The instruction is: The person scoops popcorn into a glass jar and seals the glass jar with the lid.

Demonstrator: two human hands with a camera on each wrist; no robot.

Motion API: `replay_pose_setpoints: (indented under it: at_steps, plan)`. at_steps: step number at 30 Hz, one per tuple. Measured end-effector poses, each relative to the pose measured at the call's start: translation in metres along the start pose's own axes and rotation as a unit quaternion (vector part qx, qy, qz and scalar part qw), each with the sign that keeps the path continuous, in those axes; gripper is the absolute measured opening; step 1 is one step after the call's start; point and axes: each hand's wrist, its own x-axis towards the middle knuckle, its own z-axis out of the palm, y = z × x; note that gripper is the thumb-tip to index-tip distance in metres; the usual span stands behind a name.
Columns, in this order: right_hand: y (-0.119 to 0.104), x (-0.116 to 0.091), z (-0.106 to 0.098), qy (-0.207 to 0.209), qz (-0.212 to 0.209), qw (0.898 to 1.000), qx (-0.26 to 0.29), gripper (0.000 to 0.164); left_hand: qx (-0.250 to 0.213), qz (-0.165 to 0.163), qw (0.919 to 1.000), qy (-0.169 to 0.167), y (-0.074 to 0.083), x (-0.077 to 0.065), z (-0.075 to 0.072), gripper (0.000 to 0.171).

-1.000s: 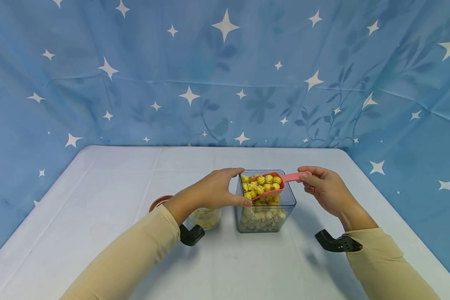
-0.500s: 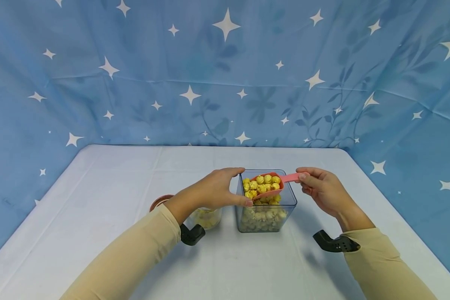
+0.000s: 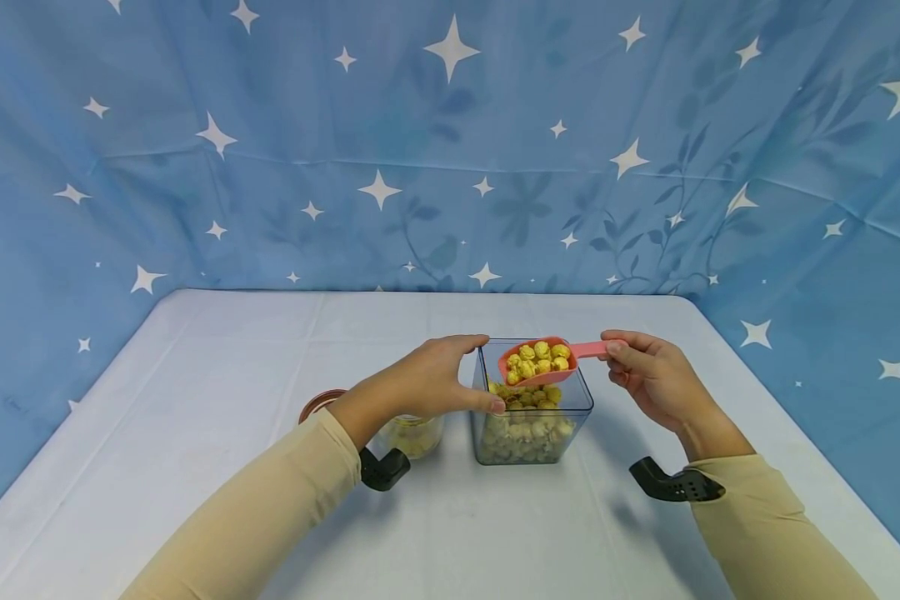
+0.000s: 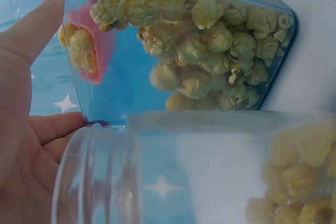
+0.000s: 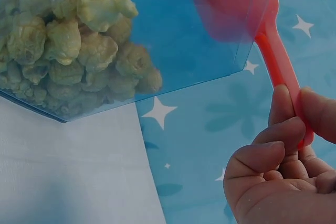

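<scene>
A clear bluish square container (image 3: 528, 437) of yellow popcorn (image 3: 534, 398) stands on the table. My left hand (image 3: 438, 379) holds its left side, thumb at the near corner and fingers at the far one, as the left wrist view (image 4: 21, 77) also shows. My right hand (image 3: 648, 371) pinches the handle end of a pink scoop (image 3: 588, 350) between thumb and fingers. The scoop's bowl, loaded with popcorn, is at the container's mouth, above the popcorn inside. In the right wrist view the pink bowl (image 5: 226, 9) shows through the container's wall.
Left of the container stands a clear jar (image 3: 412, 437) with some popcorn in it, partly hidden by my left wrist. A reddish-brown round rim (image 3: 318, 402) shows behind my left forearm. A white cloth covers the table (image 3: 217, 433); a blue starry curtain (image 3: 450, 150) hangs behind.
The right hand has lifted the scoop up out of the popcorn, carrying a load in it. The left hand and the container have stayed in place.
</scene>
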Motion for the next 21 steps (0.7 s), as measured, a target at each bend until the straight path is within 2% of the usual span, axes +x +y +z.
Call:
replay_pose_setpoints:
  at_steps: [15, 21]
  plan:
    - [-0.0058, 0.0021, 0.0011, -0.010, -0.020, 1.000, 0.021, 0.022, -0.006, 0.006, 1.0000, -0.001, 0.0009, -0.0007, -0.0012, 0.096]
    - [-0.0074, 0.0022, 0.0065, -0.012, -0.025, 0.999, 0.017, 0.021, -0.022, 0.008, 0.9996, 0.017, -0.0034, -0.0069, -0.0067, 0.095]
